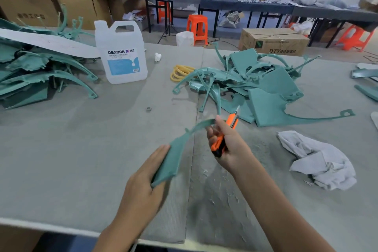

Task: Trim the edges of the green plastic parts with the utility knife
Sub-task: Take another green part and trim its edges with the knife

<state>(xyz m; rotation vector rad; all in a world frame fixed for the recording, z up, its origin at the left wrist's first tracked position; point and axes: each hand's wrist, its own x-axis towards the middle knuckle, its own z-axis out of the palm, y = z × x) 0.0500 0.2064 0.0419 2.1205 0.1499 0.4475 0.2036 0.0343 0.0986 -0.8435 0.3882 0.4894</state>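
Left hand (143,186) pinches wide end of green part (173,159), steadying it above desk (81,149). Right hand (227,145) wraps utility knife (223,137), one finger on part's thin tip, likely bracing cut. More green parts (266,88) heaped beyond right fingers (211,134).

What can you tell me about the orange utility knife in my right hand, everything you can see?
The orange plastic utility knife has a black butt end and a short metal blade extended. It is held above the grey table, tilted, blade pointing up and away. The right hand curls round its lower body; that thumb reaches the tip of the curved green plastic part. The blade seems to touch nothing.
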